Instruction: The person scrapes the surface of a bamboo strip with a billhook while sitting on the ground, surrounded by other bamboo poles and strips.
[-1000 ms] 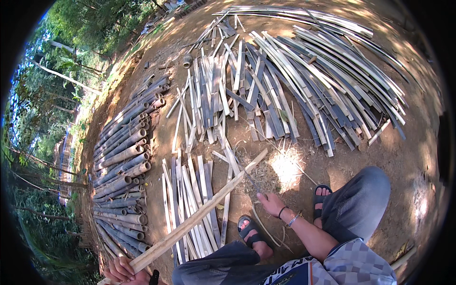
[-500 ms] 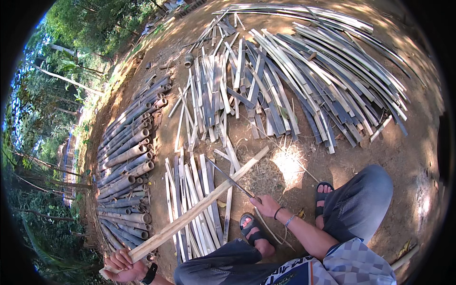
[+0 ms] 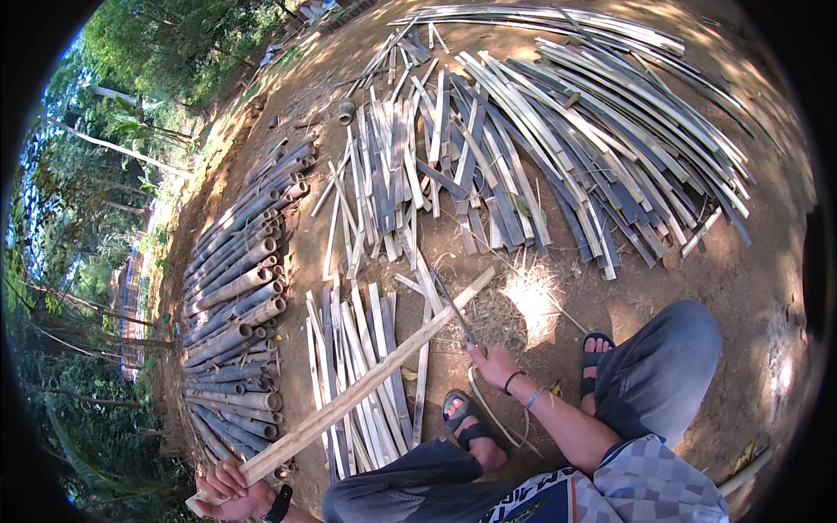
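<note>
The bamboo strip (image 3: 366, 388) in my left hand (image 3: 228, 492) was pale, dry wood, matt and fairly smooth along its cut face. My right hand (image 3: 493, 366) gripped a dark knife (image 3: 453, 309) whose blade looked like dull metal with no gleam. Toward nine o'clock lay whole bamboo poles (image 3: 231, 305), grey-brown, with smooth rounded skins and hollow cut ends. At twelve o'clock the split slats (image 3: 523, 148) showed weathered grey backs and paler, fibrous inner sides. The ground (image 3: 750, 279) was bare, dusty, rough earth. My trousers (image 3: 663, 366) were matt grey cloth, and my sandals (image 3: 466, 418) looked like dark rubbery plastic.
</note>
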Tool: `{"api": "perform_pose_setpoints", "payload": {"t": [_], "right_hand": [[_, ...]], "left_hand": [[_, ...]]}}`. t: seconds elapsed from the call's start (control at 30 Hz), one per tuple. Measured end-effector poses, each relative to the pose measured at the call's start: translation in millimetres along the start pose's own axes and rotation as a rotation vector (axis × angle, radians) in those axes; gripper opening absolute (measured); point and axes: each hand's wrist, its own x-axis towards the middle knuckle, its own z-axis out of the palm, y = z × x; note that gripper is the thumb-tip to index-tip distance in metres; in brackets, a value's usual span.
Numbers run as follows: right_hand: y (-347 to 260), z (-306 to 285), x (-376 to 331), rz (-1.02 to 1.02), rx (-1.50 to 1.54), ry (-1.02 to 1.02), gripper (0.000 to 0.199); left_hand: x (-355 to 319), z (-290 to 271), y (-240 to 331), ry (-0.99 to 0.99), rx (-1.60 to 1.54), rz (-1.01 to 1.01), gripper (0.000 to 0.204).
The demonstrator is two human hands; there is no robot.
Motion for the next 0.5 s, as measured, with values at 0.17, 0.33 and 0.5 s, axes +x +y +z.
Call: {"api": "perform_pose_setpoints", "payload": {"t": [0.17, 0.33, 0.5], "right_hand": [[6.2, 15.6, -12.8, -0.281, -0.015, -0.064, 0.056], [9.9, 4.3, 11.8, -0.004, 0.008, -0.037, 0.058], [8.9, 15.9, -4.1, -0.257, -0.073, -0.045, 0.060]], "left_hand": [[1.1, -1.7, -1.4, -0.015, -0.005, -0.018, 0.046], [2.2, -9.8, -2.5, 0.021, 0.033, 0.001, 0.046], [1.6, -15.4, -1.5, 0.000, -0.002, -0.017, 0.046]]}}
